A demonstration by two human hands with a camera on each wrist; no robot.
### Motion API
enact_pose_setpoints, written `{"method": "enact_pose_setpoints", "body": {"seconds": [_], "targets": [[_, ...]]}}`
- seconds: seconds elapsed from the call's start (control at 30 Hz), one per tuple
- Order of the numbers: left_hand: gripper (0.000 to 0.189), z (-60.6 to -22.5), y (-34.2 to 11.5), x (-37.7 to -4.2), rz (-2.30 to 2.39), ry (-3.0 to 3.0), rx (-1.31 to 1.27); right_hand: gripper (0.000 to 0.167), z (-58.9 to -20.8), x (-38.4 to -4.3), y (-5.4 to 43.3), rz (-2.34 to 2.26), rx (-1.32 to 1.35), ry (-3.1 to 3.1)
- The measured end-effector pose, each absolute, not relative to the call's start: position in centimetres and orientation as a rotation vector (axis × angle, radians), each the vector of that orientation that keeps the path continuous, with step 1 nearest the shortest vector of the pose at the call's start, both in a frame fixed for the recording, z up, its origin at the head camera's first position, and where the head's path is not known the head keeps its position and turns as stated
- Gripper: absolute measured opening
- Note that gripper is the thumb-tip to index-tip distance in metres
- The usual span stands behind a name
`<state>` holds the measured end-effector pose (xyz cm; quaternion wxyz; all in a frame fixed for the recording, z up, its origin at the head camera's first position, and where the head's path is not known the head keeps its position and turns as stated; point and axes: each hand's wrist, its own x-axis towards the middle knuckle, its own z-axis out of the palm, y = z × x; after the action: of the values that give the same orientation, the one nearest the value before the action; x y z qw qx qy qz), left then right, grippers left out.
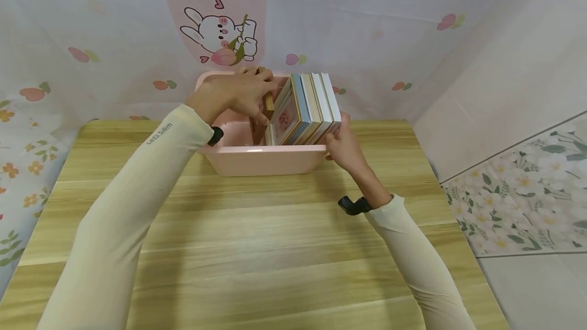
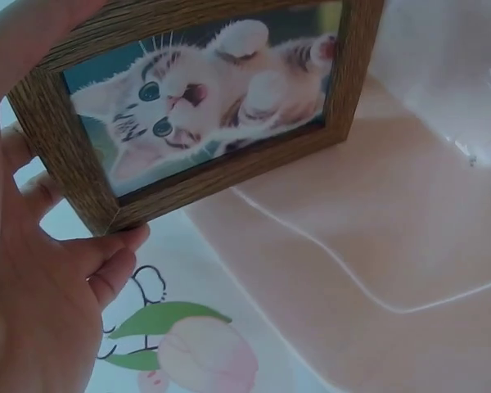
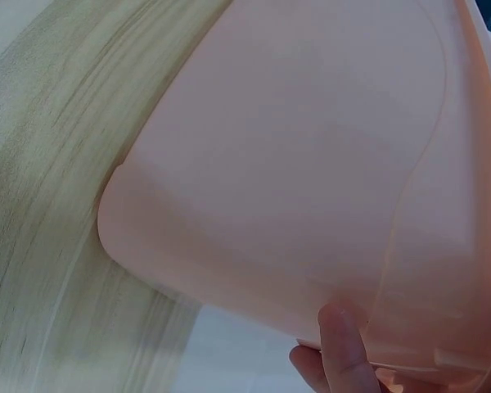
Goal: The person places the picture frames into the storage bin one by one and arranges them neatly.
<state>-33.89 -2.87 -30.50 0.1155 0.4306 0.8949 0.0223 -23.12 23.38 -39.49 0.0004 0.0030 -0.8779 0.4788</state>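
Note:
My left hand (image 1: 240,93) grips a wooden picture frame (image 2: 344,74) by its edge, thumb on one side and fingers on the other. The photo in it shows a kitten. In the head view the frame (image 1: 268,103) stands on edge inside a pink plastic basin (image 1: 263,159), just left of a row of other frames or book-like pieces (image 1: 321,101). My right hand (image 1: 346,146) holds the basin's right end at the rim, close beside the last white piece. In the right wrist view its fingers (image 3: 344,348) press the basin's outer wall (image 3: 295,164).
The basin sits at the back of a wood-grain table (image 1: 275,233), against a white curtain (image 1: 348,24) printed with a rabbit and fruit. A tiled wall (image 1: 527,182) borders the right side. Black bands (image 1: 353,205) circle both wrists.

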Motion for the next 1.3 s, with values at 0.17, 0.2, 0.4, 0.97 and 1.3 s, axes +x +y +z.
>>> {"method": "enact_pose_setpoints", "body": {"seconds": [0.17, 0.2, 0.4, 0.97, 1.3], "targets": [[0.06, -30.8, -2.6, -33.9, 0.025, 2.577, 1.18, 0.062, -39.5, -23.2, 23.4, 1.5, 0.007, -2.768], [0.061, -30.9, -2.5, -33.9, 0.019, 2.574, 1.163, 0.062, -39.4, -23.2, 23.4, 1.498, 0.006, -2.767], [0.053, -31.2, -2.0, -34.1, -0.013, 2.55, 1.074, 0.062, -39.5, -23.1, 23.3, 1.488, -0.004, -2.764], [0.067, -32.3, -1.1, -34.4, 0.02, 2.485, 1.097, 0.065, -39.6, -23.1, 23.5, 1.523, 0.034, -2.734], [0.08, -32.6, -0.5, -34.2, -0.004, 2.467, 1.099, 0.064, -39.7, -23.2, 23.5, 1.511, 0.031, -2.734]]}}
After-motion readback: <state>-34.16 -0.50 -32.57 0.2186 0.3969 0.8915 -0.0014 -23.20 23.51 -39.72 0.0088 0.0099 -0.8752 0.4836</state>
